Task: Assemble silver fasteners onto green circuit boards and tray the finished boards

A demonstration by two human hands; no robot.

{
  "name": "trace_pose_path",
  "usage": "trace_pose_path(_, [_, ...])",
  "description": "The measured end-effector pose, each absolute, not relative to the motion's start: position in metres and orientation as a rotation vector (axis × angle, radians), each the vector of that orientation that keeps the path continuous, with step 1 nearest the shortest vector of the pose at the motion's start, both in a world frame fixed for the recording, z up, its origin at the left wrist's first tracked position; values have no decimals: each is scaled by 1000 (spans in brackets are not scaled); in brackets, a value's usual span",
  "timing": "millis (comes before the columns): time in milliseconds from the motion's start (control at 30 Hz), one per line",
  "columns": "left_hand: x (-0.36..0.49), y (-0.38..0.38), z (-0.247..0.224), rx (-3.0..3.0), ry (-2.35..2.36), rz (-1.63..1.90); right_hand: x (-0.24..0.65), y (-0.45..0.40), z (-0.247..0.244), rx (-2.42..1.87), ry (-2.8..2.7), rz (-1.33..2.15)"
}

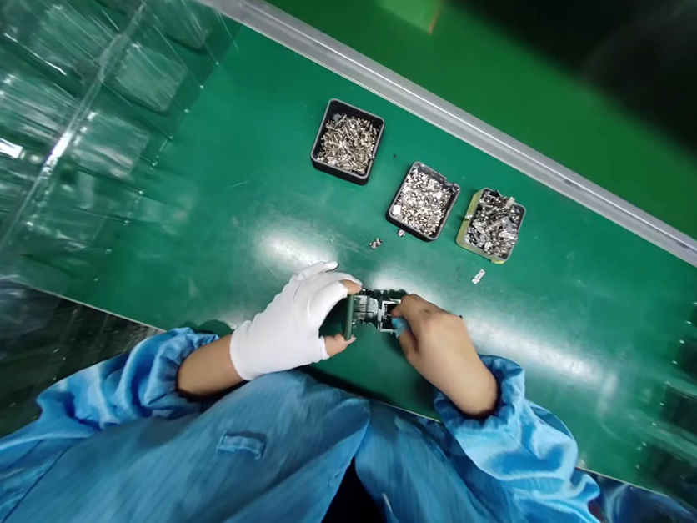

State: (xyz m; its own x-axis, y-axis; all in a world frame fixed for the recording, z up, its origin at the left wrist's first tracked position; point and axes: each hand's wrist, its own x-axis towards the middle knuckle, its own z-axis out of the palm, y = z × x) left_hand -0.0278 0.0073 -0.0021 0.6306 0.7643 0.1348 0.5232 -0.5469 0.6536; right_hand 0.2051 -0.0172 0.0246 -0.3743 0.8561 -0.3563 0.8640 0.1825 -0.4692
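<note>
In a white glove with bare thumb and fingertip, my left hand grips the left end of a small dark green and black housing with metal parts inside. My bare right hand is closed at the housing's right end, its fingers pinched at a pale frame-like part. A bit of light blue shows under those fingers; I cannot make out what they hold there. The housing is close to the table's front edge, in front of my body.
Beyond my hands stand a black tray of small metal parts, a second black tray and a yellowish tray of metal pieces. Loose parts and a small strip lie nearby. Clear plastic trays are at left, a metal rail behind.
</note>
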Motion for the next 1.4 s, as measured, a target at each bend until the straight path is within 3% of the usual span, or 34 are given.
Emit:
trace_pose_path(233, [-26, 6, -3, 2191, 1000, 719, 219, -11, 26, 2029, 2724, -1188])
trace_pose_path(367, [-27, 5, -5, 2158, 919, 814, 210, -14, 30, 2024, 2775, -1493])
trace_pose_path(600, [-22, 7, -5, 2422, 960, 638, 195, -29, 33, 1403, 3277, -787])
trace_pose_path(667, [-21, 8, -3, 2465, 931, 567, 215, -23, 33, 1556, 3234, -774])
trace_pose_path(800, [-24, 12, 4, 2469, 895, 513, 276, -4, 21, 2287, 2751, -536])
trace_pose_path(967, [-29, 19, 7, 2443, 869, 490, 307, 7, -2, 2263, 2567, -460])
trace_pose_path(1100, [-34, 20, 10, 2399, 966, 742, 293, 2, 7, 2393, 2645, -369])
trace_pose_path(1167, [-34, 18, 17, 2378, 1043, 855, 275, -5, 20, 2509, 2717, -590])
trace_pose_path(1233, [-29, 15, 27, 2413, 1051, 885, 248, -13, 33, 2480, 2784, -1055])
trace_pose_path(1333, [-16, 11, 39, 2523, 916, 838, 207, -23, 47, 2067, 2897, -1780])
trace_pose_path(1400, [-9, 10, 42, 2569, 873, 833, 187, -26, 49, 1884, 2968, -1905])
